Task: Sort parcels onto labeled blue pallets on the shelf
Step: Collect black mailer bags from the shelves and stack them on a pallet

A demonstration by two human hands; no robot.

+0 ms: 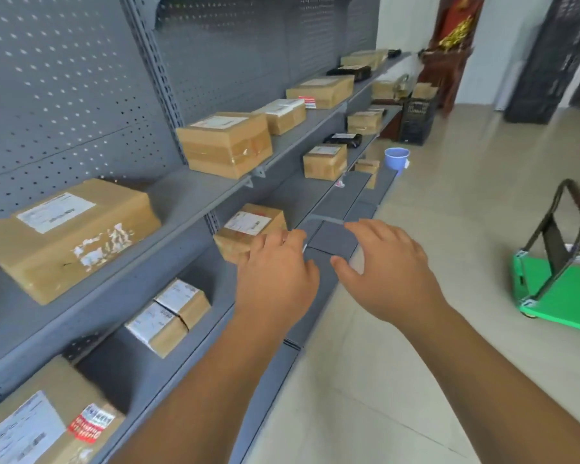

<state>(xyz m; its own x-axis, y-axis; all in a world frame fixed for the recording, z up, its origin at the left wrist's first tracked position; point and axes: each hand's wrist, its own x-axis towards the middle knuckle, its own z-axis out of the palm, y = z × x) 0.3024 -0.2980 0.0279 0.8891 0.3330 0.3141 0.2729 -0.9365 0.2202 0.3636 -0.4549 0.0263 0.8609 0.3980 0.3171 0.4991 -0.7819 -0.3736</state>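
Grey shelving (195, 195) fills my nine o'clock. My left hand (277, 276) and right hand (387, 272) hover spread, empty — nearest parcel (246, 229) sits at the left's eleven o'clock, on it. Between placements, I judge; next needs a fresh parcel.

Pale glossy tiles cover the floor (449, 202), and daylight shines off them ahead of me. On my left runs grey metal shelving (81, 105) with a perforated back panel. A small blue bucket (396, 158) stands on the floor near its foot, and further along sits a black plastic crate (417, 123). Behind that, against the white wall (496, 55), rises a dark red wooden cabinet (449, 72) with gold ornament. A dark lattice panel (549, 61) stands to its right. On my right is a green platform cart (563, 296), its handle tilted.
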